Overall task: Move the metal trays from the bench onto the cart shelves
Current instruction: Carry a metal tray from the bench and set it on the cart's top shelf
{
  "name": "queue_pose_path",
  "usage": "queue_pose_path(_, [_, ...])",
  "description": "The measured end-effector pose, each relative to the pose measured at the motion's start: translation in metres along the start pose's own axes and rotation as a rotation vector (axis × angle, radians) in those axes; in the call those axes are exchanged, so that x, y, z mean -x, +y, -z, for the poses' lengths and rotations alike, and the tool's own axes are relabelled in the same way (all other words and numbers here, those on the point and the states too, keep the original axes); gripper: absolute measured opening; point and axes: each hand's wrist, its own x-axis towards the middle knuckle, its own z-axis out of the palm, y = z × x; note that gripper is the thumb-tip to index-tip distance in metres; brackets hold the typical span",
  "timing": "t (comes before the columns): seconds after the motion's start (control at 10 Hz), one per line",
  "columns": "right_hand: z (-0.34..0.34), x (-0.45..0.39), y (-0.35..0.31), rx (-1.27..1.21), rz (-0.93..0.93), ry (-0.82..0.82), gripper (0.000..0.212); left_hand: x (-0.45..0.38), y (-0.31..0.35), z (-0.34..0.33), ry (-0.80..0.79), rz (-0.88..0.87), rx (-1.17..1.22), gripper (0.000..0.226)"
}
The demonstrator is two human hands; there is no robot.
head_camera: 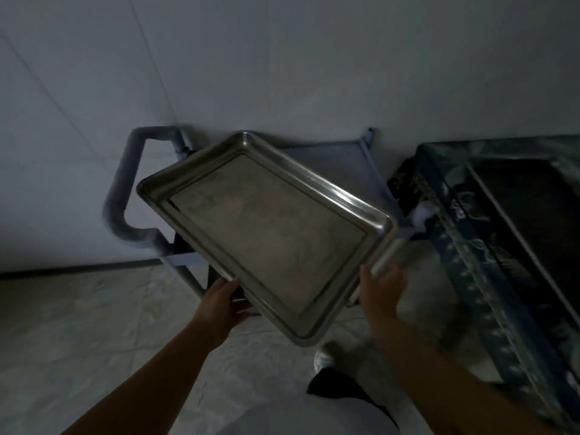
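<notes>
Head view: both hands' grips, left (223, 304) and right (381, 290), clasp unlabelled metal tray (266, 233).

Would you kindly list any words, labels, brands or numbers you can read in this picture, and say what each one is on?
None can be read.
Metal tray: bare metal, no marking visible.
Patterned bench covering: pale shapes, too blurred to tell whether they are text.
Cart: no label visible.

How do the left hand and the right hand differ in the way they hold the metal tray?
The left hand holds the metal tray at its long near-left edge, thumb on the rim; the right hand holds the short right edge. The left hand sits slightly lower in view. Both carry the tray above the cart.
</notes>
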Motion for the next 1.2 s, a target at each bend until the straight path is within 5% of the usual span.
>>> queue_pose_path(0.1, [0.002, 0.036, 0.011, -0.222, -0.258, -0.229, 0.019, 0.003, -0.005, 0.000, -0.064, 0.003, -0.045, 0.019])
queue_pose_path(0.2, [-0.002, 0.043, 0.006, -0.261, -0.329, -0.318, 0.018, 0.003, -0.005, -0.002, -0.072, 0.009, -0.105, 0.021])
queue_pose_path(0.5, [0.008, 0.010, -0.002, -0.334, -0.370, -0.260, 0.018, -0.003, -0.009, -0.032, -0.054, 0.005, -0.023, 0.022])
queue_pose_path(0.8, [0.000, -0.133, -0.026, -0.319, -0.581, -0.288, 0.034, -0.036, -0.002, -0.133, -0.099, 0.074, 0.211, 0.013])
queue_pose_path(1.2, [-0.045, -0.286, -0.069, 0.251, -0.287, -0.304, 0.025, -0.109, 0.015, -0.233, 0.091, 0.078, 0.267, 0.015])
